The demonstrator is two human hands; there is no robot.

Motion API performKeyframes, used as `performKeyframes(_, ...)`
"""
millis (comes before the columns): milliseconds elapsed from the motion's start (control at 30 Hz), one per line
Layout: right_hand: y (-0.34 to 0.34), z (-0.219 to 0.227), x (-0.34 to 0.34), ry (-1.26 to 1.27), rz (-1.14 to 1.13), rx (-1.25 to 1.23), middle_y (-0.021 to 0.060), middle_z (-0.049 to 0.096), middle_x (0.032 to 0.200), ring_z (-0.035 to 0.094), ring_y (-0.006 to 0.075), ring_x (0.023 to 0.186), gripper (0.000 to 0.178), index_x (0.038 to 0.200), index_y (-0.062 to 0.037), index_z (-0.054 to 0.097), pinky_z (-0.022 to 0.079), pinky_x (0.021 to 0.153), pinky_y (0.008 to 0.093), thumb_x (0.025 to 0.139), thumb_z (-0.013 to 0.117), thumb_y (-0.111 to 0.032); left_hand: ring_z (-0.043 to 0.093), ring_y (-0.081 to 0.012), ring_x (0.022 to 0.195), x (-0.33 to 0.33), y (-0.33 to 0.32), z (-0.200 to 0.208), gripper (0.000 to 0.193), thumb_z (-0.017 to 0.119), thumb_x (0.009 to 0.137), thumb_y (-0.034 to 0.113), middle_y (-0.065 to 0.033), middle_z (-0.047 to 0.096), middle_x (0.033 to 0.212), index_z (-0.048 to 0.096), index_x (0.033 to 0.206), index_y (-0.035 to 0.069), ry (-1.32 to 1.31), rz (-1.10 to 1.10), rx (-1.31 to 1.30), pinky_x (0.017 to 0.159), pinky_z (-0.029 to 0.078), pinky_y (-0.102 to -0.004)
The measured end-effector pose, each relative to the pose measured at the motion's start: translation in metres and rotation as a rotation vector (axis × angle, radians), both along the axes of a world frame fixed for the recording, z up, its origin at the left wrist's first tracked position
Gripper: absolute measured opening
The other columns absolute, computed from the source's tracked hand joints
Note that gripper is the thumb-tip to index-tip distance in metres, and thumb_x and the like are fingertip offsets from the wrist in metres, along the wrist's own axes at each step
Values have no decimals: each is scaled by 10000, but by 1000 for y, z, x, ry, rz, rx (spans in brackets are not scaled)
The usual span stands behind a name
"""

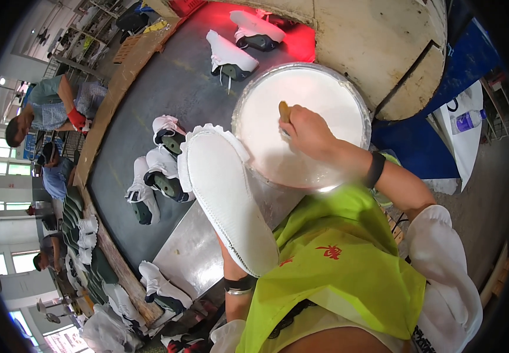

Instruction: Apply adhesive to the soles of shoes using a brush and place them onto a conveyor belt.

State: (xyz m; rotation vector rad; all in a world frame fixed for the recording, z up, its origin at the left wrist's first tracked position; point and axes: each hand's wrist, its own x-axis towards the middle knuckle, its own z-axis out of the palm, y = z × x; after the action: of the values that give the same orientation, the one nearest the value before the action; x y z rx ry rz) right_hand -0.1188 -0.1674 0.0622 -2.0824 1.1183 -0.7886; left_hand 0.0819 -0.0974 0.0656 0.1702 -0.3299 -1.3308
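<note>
My right hand (310, 132) is closed around a brush with a wooden handle (283, 110). It is over a wide round pan (360, 94) of milky white liquid (319, 91); the brush's bristles cannot be made out. To the left of the pan, my left hand (228, 259) holds up a white shoe upper (222, 194), its flat, stitched underside facing me and a ruffled edge round the toe. Most of that hand and its fingers are hidden behind the upper, whose toe end is close to the pan's rim.
On the dark belt (166, 82) stand several white shoes with dark green inside, one shoe (231, 56) near the pan. A red-lit opening (295, 44) lies beyond. A metal plate (190, 259) edges the belt. Co-workers stand at far left; a bottle (469, 120) is at right.
</note>
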Motion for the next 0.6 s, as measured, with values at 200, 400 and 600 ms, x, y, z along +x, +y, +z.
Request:
performKeyframes(200,-4,59,4,-490,64,171,173,647,863,623,282,774,166,950,37,593,477,692,357,912,569,-123,558,-212,698,-47,-2,35,268,546,911,324,-26,548,731,533,740,118,-61,153,308,625,441,-414)
performKeyframes(400,-5,40,15,-654,-26,263,158,647,864,628,248,724,245,1001,12,608,478,657,349,885,624,-203,533,-197,759,-40,-17,-1,134,478,950,240,-28,537,815,507,921,112,-287,327,254,700,451,-361)
performKeyframes(600,38,26,-17,-294,-18,-25,72,661,829,608,122,742,297,1029,27,633,482,682,263,946,570,-252,522,-181,785,-11,-15,-33,121,429,985,209,-33,531,839,487,982,103,-266,206,56,734,452,-332)
